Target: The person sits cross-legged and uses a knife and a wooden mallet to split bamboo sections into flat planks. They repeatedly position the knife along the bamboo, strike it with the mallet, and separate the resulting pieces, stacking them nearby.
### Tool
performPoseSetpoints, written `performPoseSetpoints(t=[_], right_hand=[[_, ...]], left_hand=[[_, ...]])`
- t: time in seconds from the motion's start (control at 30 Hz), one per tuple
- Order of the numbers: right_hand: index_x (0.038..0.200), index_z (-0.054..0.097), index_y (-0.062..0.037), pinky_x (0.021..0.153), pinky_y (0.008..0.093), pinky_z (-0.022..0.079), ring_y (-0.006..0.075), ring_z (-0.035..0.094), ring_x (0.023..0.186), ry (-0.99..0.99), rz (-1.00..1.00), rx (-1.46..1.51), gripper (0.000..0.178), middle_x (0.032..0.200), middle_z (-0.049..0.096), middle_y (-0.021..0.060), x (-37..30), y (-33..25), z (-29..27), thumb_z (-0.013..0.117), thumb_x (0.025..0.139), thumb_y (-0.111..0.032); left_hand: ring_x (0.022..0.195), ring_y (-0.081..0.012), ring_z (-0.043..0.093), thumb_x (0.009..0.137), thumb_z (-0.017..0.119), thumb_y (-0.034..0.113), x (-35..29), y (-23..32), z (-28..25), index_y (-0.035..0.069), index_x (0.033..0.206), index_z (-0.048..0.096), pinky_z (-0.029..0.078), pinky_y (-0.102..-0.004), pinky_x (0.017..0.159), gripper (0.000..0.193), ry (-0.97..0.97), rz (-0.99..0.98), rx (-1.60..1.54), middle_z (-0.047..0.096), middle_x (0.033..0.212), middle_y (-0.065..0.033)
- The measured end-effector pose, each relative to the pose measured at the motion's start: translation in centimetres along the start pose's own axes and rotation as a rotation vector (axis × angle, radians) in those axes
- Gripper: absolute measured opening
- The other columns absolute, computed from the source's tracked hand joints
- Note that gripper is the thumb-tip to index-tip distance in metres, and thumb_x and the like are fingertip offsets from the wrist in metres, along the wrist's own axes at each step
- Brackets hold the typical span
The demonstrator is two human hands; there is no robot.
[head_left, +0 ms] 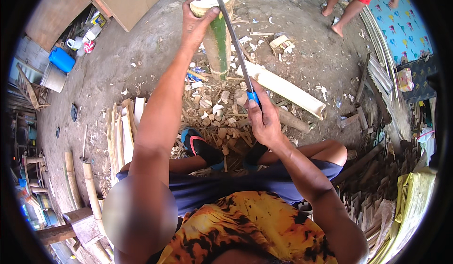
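Note:
Out in front, my left hand point(194, 27) is closed round the upper rim of a thick bamboo section point(220, 47), with green skin on one side and a pale cut top. It stands nearly upright among the shavings. My right hand point(267, 121) grips a long, narrow dark-bladed knife point(230, 26) by its blue-wrapped handle. In this view the blade runs along the right side of the bamboo, its tip crossing the pale rim; I cannot tell whether it touches. A split bamboo half point(283, 90) lies on the ground just beyond my right hand.
Bamboo chips point(207, 111) cover the ground before my feet. Split lengths point(126, 132) stand at my left, stacked pieces point(373, 207) at my right. Another person's bare legs point(348, 14) are at the far right. A blue container point(62, 59) sits at the far left.

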State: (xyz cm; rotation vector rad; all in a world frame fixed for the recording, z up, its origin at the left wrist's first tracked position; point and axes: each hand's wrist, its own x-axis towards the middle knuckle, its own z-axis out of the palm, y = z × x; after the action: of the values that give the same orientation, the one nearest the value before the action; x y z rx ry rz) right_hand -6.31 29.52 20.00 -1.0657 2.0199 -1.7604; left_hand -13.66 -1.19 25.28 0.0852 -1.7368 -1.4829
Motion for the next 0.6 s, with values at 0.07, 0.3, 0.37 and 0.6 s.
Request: performPoseSetpoints(t=[0.07, 0.3, 0.37, 0.6], right_hand=[[0.154, 0.041, -0.0039, 0.089, 0.0378, 0.052, 0.0272, 0.067, 0.093, -0.001, 0.001, 0.002, 0.049, 0.108, 0.067, 0.0222, 0.1, -0.1, -0.2, 0.049, 0.107, -0.016], [0.155, 0.039, -0.0052, 0.087, 0.0377, 0.051, 0.026, 0.061, 0.093, -0.011, -0.102, -0.198, 0.05, 0.106, 0.062, 0.0165, 0.6, -1.0, -0.6, 0.049, 0.108, -0.02], [0.154, 0.039, -0.0043, 0.092, 0.0417, 0.05, 0.0344, 0.063, 0.102, -0.023, -0.074, -0.156, 0.05, 0.115, 0.061, 0.0236, 0.8, -1.4, -0.5, 0.049, 0.107, -0.019], [0.15, 0.037, -0.0016, 0.088, 0.0387, 0.049, 0.0259, 0.059, 0.09, -0.047, 0.003, 0.003, 0.052, 0.101, 0.059, 0.018, 2.1, -1.7, 0.5, 0.046, 0.109, -0.033]], left_hand=[[0.106, -0.0184, 0.062, 0.084, 0.086, 0.035, 0.5, -0.4, 0.0, 0.002, 0.131, 0.041, 0.053, -0.0358, 0.094, 0.073, 0.02, -0.007, -0.008, 0.064, 0.112, -0.0118], [0.105, -0.019, 0.063, 0.085, 0.082, 0.037, 2.2, -0.8, -0.9, 0.003, 0.129, 0.046, 0.051, -0.0348, 0.094, 0.067, -0.004, -0.028, 0.034, 0.064, 0.113, -0.0116], [0.105, -0.0192, 0.063, 0.085, 0.081, 0.038, 2.4, -0.7, -0.8, 0.003, 0.129, 0.047, 0.051, -0.0346, 0.095, 0.066, -0.015, -0.017, 0.016, 0.064, 0.114, -0.0119], [0.126, -0.0313, 0.056, 0.088, 0.07, 0.056, 3.6, -1.3, -1.0, -0.001, 0.152, 0.028, 0.046, -0.0426, 0.106, 0.096, -0.056, -0.002, 0.192, 0.062, 0.125, -0.0218]])
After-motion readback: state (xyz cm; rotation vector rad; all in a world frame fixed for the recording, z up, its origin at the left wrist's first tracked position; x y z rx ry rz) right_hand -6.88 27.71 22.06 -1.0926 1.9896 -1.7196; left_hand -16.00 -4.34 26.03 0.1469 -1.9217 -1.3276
